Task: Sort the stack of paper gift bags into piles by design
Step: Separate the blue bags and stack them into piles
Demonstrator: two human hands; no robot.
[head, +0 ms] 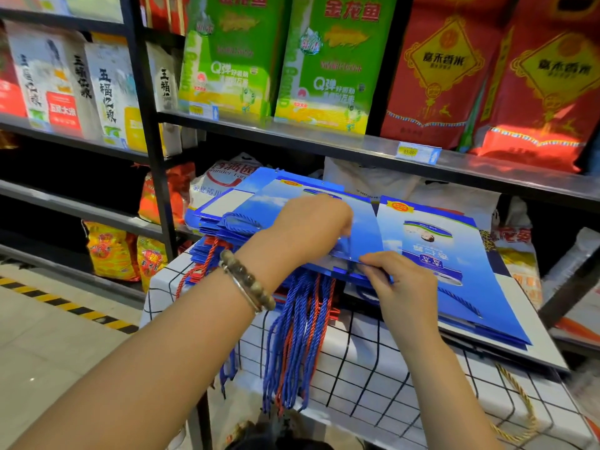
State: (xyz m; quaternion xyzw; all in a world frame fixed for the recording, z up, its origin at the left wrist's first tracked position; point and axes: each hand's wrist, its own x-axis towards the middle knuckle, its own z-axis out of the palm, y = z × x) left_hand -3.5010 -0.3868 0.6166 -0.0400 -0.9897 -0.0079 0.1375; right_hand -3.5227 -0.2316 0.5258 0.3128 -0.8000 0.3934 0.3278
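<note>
Stack: blue gift bags (224,209) lay flat in an untidy heap on the left half of the bench, under the left hand.
Top bag (365,228): sky-blue sheet on the heap, its near edge raised a little between both hands.
Sorted pile (461,264): blue bags printed with a portrait and a yellow badge lay just beside the heap, on the right of the bench, overhanging its far right side.
Left hand (308,228): rested knuckles-up on the heap, fingers curled at the top bag's near edge; the grip looked closed on that bag, though the fingertips were hidden.
Right hand (402,284): thumb and forefinger met in a tight grip, pinching the near edge of the top bag.
Bracelets (248,282): beads and a metal band sat on the left wrist.
Rope handles (298,336): blue and red cords hung over the bench's front edge.
Bench (373,358): covered by a white cloth with a black grid.
Shelf (324,138): behind the bench, holding green rice sacks (227,53) and red rice sacks (448,69).
</note>
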